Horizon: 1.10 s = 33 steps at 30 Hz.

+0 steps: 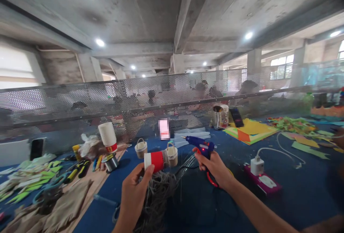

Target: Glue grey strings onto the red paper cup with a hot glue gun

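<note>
Blue worktop [199, 209] under grey yarn [161, 197] — left hand [134, 186] grip clamped on a cup [157, 161], right hand [217, 168] grip clamped on a glue gun [198, 144].

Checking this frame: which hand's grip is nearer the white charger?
Right. The right grip, around the glue gun, is left of the white charger; the left grip, holding the red-and-white cup, is farther left.

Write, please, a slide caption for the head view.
Left hand holds a red-and-white paper cup; right hand grips a blue pistol-shaped glue gun over the blue table.
</note>
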### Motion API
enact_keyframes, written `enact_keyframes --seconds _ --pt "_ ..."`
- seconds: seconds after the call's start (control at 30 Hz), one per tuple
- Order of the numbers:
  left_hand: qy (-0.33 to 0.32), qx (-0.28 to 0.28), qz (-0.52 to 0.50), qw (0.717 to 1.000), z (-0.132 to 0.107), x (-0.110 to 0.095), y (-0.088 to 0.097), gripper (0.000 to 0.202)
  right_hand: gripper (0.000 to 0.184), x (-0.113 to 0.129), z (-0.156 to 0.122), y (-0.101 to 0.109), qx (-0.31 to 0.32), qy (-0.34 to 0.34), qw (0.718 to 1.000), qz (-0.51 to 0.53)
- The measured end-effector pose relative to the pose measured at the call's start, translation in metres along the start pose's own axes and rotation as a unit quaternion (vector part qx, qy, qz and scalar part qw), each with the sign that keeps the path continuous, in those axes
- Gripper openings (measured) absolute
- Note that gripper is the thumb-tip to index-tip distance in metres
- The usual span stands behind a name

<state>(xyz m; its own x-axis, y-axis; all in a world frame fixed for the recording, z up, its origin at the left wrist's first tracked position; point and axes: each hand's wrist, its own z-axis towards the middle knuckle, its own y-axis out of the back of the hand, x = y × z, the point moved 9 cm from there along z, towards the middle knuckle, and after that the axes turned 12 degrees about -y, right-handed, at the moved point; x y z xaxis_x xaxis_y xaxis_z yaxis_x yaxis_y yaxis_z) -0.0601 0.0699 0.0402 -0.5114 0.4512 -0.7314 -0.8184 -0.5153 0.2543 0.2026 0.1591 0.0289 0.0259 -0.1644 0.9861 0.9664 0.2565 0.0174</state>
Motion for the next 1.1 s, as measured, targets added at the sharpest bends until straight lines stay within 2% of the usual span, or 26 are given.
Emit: enact_keyframes --seconds 0.2,0.33,0.6,1.1 --pt "-0.005 0.020 0.006 1.000 0.000 0.000 -0.003 0.039 0.038 -0.009 -0.019 -0.033 0.073 -0.050 0.996 -0.003" --pt "-0.003 0.021 0.000 1.000 -0.001 0.001 -0.005 0.036 0.037 -0.018 -0.029 -0.046 0.114 -0.058 0.992 -0.013" --pt "-0.006 0.016 0.045 0.999 -0.002 -0.004 -0.002 0.039 0.035 -0.017 -0.029 -0.039 0.064 0.019 0.995 -0.080" --pt "-0.038 0.014 0.087 0.995 -0.001 -0.012 0.000 0.041 0.035 -0.013 -0.031 -0.045 0.110 0.003 0.990 -0.091"
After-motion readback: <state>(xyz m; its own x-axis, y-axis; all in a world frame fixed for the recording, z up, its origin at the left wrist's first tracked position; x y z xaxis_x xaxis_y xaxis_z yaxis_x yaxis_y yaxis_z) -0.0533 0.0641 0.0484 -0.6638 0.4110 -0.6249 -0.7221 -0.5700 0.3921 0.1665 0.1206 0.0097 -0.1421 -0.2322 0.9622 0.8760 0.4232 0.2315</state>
